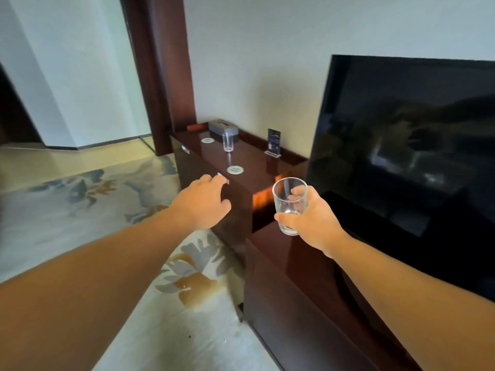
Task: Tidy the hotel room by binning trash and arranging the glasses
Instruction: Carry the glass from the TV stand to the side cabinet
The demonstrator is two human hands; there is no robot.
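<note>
My right hand (312,219) grips an empty tumbler (290,204), airborne off the bench's (257,164) near end. My left hand (205,203) loose, empty, by front edge. Arranging glasses; next, I reckon: set it upright on near coaster (235,170).

At the centre of the frame, the glossy top of the raised cabinet (257,167) has open surface between the near coaster (235,170) and the card stand (273,143) by the wall. Beyond that coaster an upright glass (228,142) stands beside the far coaster (207,140), with the tissue box (223,127) just behind it, crowding the far end. The television (401,145) walls off the whole right side. The right hand (313,220), gripping a tumbler (289,204), hangs just left of the screen's edge. The left hand (203,203) hovers with relaxed fingers at the cabinet's front edge, and open carpet (80,210) lies to its left.
</note>
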